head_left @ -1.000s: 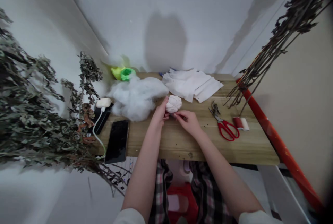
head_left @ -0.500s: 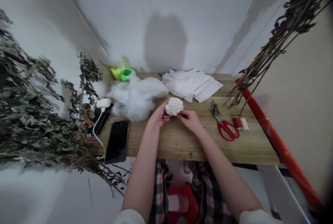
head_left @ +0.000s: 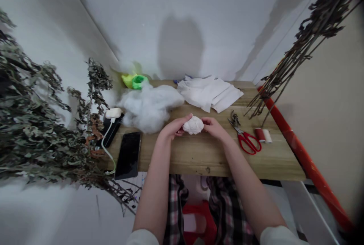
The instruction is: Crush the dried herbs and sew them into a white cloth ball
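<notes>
A lumpy white ball [head_left: 193, 125] of cloth or cotton sits between my left hand [head_left: 173, 129] and my right hand [head_left: 214, 128], just above the wooden table [head_left: 216, 157]. Both hands cup it from opposite sides, and the fingers hide its lower edges. Beyond my left hand lies a fluffy heap of white cotton wadding [head_left: 148, 108]. Folded white cloth [head_left: 209, 93] lies further back, beyond the ball.
Red-handled scissors [head_left: 248, 142] and thread spools [head_left: 263, 135] lie right of my hands. A black smartphone [head_left: 127, 156], a cabled power bank [head_left: 109, 131] and a green plastic bag [head_left: 134, 81] are on the left. Dried leafy branches [head_left: 36, 123] hang at the left.
The white ball has moved down toward me and slightly right. My hands have spread to either side of it, and it looks more rounded and compact.
</notes>
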Available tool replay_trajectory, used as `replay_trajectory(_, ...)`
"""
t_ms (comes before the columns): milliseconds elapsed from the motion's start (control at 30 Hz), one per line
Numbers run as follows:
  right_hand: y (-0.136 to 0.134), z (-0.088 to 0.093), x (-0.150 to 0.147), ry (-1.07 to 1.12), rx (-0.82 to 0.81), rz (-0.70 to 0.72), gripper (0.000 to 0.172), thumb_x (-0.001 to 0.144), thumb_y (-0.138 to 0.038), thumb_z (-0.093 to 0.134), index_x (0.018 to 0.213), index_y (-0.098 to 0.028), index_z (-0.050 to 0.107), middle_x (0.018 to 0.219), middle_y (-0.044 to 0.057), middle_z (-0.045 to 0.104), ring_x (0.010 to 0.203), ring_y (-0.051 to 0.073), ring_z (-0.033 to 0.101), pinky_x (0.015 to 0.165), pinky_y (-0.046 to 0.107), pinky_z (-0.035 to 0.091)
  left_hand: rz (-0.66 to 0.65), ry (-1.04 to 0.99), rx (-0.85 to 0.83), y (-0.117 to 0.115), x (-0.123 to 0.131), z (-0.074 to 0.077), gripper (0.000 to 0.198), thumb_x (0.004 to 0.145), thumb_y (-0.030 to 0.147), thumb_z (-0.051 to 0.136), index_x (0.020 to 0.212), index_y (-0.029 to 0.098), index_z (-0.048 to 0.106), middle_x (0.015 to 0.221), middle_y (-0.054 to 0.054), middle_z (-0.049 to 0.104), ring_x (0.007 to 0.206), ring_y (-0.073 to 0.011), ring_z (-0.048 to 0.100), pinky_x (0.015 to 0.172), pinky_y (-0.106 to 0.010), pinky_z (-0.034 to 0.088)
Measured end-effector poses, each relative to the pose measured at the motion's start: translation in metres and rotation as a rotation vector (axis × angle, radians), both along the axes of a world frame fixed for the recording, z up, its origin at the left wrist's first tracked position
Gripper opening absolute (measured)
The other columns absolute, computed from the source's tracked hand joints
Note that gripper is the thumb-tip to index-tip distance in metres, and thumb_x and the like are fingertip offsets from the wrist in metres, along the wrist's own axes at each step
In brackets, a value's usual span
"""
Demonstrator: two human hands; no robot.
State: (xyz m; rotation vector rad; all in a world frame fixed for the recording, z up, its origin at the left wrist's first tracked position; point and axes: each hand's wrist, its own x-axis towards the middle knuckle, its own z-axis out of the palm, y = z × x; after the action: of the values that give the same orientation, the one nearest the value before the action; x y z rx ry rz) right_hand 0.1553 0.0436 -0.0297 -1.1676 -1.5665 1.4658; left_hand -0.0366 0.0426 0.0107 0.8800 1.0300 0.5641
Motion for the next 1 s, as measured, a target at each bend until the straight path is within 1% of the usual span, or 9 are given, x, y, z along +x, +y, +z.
replay_trajectory(133, -0.002, 0.005, -0.001, 0.01, 0.012, -0.064, 0.012, 0.066, -0.029, 0.057, 0.066, -0.017, 0.058, 0.056, -0.005, 0.05, 0.054, 0.009, 0.038, 0.053, 0.023, 0.028, -0.005, 0.051, 0.034, -0.001, -0.001, 0.001, 0.052, 0.068, 0.067, 0.061, 0.063, 0.018, 0.047, 0.044, 0.007, 0.032, 0.035, -0.0022, 0.018, 0.036, -0.02, 0.004)
replay_trajectory(233, -0.003, 0.009, -0.001, 0.027, 0.014, -0.135, 0.014, 0.067, -0.031, 0.057, 0.062, -0.018, 0.054, 0.053, -0.006, 0.045, 0.052, 0.009, 0.035, 0.052, 0.023, 0.026, -0.006, 0.099, 0.075, -0.001, -0.002, 0.003, 0.052, 0.068, 0.067, 0.061, 0.064, 0.017, 0.048, 0.045, 0.007, 0.032, 0.036, -0.0025, 0.017, 0.037, -0.02, 0.004)
replay_trajectory(367, -0.003, 0.013, 0.0, 0.044, 0.023, -0.207, 0.016, 0.069, -0.032, 0.06, 0.062, -0.019, 0.053, 0.054, -0.006, 0.044, 0.051, 0.009, 0.034, 0.051, 0.024, 0.025, 0.002, 0.153, 0.117, -0.001, -0.003, 0.004, 0.052, 0.067, 0.067, 0.062, 0.064, 0.017, 0.047, 0.047, 0.007, 0.033, 0.037, -0.0024, 0.017, 0.037, -0.02, 0.004)
replay_trajectory(467, -0.002, 0.014, -0.001, 0.073, 0.053, -0.239, 0.018, 0.07, -0.034, 0.062, 0.064, -0.019, 0.054, 0.055, -0.005, 0.045, 0.053, 0.009, 0.036, 0.052, 0.024, 0.028, 0.013, 0.166, 0.122, 0.0, -0.002, 0.002, 0.052, 0.066, 0.067, 0.064, 0.064, 0.017, 0.047, 0.048, 0.007, 0.033, 0.038, -0.0025, 0.019, 0.036, -0.02, 0.006)
replay_trajectory(567, -0.003, 0.016, -0.002, 0.091, 0.122, -0.275, 0.02, 0.071, -0.036, 0.063, 0.064, -0.019, 0.054, 0.059, -0.004, 0.049, 0.057, 0.011, 0.04, 0.055, 0.025, 0.031, 0.08, 0.234, 0.137, 0.0, -0.001, -0.002, 0.052, 0.064, 0.066, 0.067, 0.065, 0.018, 0.045, 0.049, 0.007, 0.036, 0.038, -0.0027, 0.023, 0.036, -0.02, 0.01)
replay_trajectory(633, -0.005, 0.018, -0.004, 0.083, 0.183, -0.294, 0.022, 0.073, -0.037, 0.062, 0.064, -0.02, 0.052, 0.06, -0.004, 0.048, 0.058, 0.011, 0.04, 0.055, 0.025, 0.032, 0.122, 0.269, 0.152, 0.0, 0.0, -0.004, 0.052, 0.063, 0.064, 0.068, 0.065, 0.018, 0.044, 0.049, 0.006, 0.038, 0.038, -0.003, 0.026, 0.035, -0.02, 0.013)
replay_trajectory(700, -0.008, 0.02, -0.006, 0.059, 0.24, -0.298, 0.022, 0.077, -0.038, 0.06, 0.066, -0.02, 0.051, 0.06, -0.003, 0.046, 0.058, 0.011, 0.04, 0.055, 0.025, 0.031, 0.151, 0.281, 0.167, -0.001, 0.001, -0.004, 0.051, 0.063, 0.063, 0.069, 0.065, 0.018, 0.043, 0.049, 0.006, 0.04, 0.039, -0.0032, 0.029, 0.036, -0.02, 0.015)
replay_trajectory(800, -0.013, 0.021, -0.01, 0.016, 0.308, -0.287, 0.022, 0.081, -0.038, 0.057, 0.069, -0.02, 0.052, 0.063, -0.003, 0.047, 0.06, 0.012, 0.041, 0.057, 0.026, 0.032, 0.212, 0.312, 0.188, -0.002, 0.004, -0.003, 0.049, 0.064, 0.059, 0.071, 0.065, 0.018, 0.044, 0.05, 0.006, 0.043, 0.04, -0.0034, 0.034, 0.037, -0.018, 0.017)
replay_trajectory(1000, -0.022, 0.024, -0.017, -0.068, 0.38, -0.294, 0.022, 0.086, -0.04, 0.052, 0.074, -0.021, 0.053, 0.063, -0.002, 0.047, 0.06, 0.013, 0.041, 0.057, 0.026, 0.033, 0.342, 0.344, 0.233, 0.0, 0.009, -0.005, 0.042, 0.067, 0.05, 0.073, 0.072, 0.018, 0.047, 0.052, 0.004, 0.051, 0.04, -0.0045, 0.041, 0.038, -0.017, 0.023)
